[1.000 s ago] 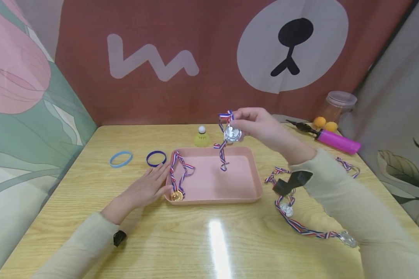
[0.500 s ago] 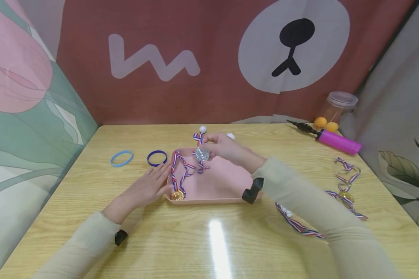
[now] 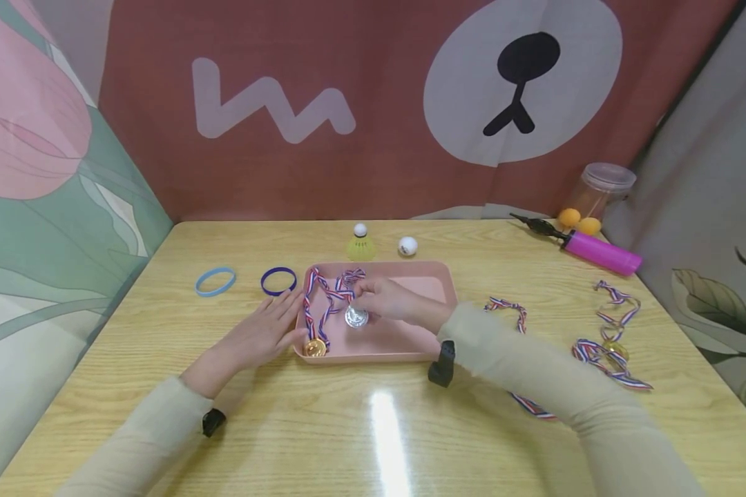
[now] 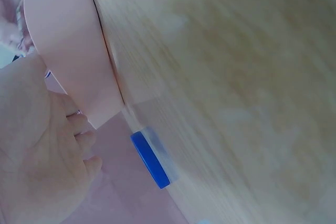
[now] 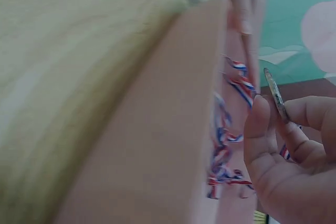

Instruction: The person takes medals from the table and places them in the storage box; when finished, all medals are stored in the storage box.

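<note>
My right hand (image 3: 385,301) pinches a silver medal (image 3: 356,317) low over the left half of the pink tray (image 3: 423,273). In the right wrist view the medal (image 5: 275,94) shows edge-on between thumb and fingers, and its striped ribbon (image 3: 350,277) bunches at the tray's back. Left of it lies a gold medal (image 3: 314,347) with its red, white and blue ribbon along the tray's left side. My left hand (image 3: 257,335) rests flat with straight fingers against the tray's left wall; the left wrist view shows those fingers (image 4: 79,135) at the rim.
Right of the tray lie ribboned medals, partly under my sleeve, and a gold medal (image 3: 615,351). Behind it stand a yellow shuttlecock (image 3: 361,247) and a white ball (image 3: 407,246). Light blue (image 3: 215,293) and dark blue wristbands (image 3: 278,293) lie left; a pink pump (image 3: 603,252) and jar (image 3: 606,181) back right.
My right hand has carried the silver medal left and down from above the tray's back edge into the tray. Its ribbon now lies bunched there. The left hand has stayed in place.
</note>
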The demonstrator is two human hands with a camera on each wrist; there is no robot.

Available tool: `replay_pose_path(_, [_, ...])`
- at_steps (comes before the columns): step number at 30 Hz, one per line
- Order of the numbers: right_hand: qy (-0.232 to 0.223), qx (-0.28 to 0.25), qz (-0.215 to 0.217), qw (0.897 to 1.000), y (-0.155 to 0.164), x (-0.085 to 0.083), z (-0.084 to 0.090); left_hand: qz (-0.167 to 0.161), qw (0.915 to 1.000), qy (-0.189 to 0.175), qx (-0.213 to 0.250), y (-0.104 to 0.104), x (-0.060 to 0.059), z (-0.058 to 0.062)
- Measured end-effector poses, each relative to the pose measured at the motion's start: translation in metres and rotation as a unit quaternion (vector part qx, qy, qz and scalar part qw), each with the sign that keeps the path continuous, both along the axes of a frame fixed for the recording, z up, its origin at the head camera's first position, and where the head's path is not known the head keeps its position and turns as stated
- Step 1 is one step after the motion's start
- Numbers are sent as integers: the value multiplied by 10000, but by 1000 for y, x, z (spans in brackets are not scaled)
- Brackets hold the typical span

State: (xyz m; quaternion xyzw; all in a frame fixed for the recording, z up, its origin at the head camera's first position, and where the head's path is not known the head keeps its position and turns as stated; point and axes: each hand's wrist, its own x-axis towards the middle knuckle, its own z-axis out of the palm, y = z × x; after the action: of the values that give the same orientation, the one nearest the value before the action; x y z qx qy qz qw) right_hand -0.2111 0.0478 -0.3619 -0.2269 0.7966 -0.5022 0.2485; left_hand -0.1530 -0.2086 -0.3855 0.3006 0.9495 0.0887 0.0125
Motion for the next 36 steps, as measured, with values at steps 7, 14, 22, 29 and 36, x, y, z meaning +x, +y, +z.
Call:
replay_pose_path(7, [-253,85,-6,9996,-9,9,-20,3,10000,3,-7,-1,0,0])
replay_pose_path(14, [-618,100,-44,9980,-18,15,-27,19,10000,-72,-45,0,0,0])
replay_pose_path(22, [278,829,249,9959,-23,13,-34,12,10000,-29,6,0,0,0])
replay_pose_path(29, [734,1116,369,9904,-27,13,-34,13,10000,-32,53,0,1,1])
replay_pose_path(36, [810,1088,366,9901,-30,15,-32,-10,10000,17,32,0,1,1])
